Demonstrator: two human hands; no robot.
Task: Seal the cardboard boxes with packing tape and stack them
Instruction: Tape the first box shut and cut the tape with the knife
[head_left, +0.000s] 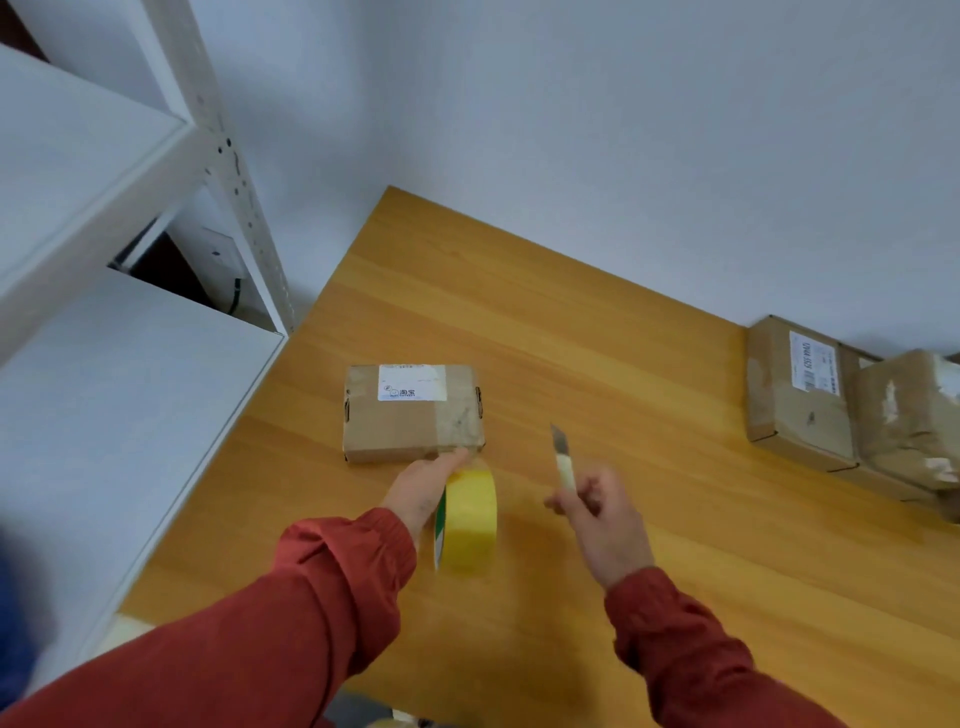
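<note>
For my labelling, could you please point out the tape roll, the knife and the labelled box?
tape roll (470, 519): head view, yellow outer face
knife (561, 445): head view, blade
labelled box (410, 418): head view, top face

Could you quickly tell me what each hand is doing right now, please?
Left hand: grips the yellow tape roll, right by the cardboard box.
Right hand: grips the utility knife, blade out.

Item 1: cardboard box (413, 415), on the tabletop left of centre. White shipping label (412, 383) at its far top edge, printed 淘宝 beside a small logo, above a blue band; the finer lines are unreadable. Item 2: right-hand box (795, 400) by the wall. White barcode label (813, 370) with large sideways characters, too blurred to read.
</note>
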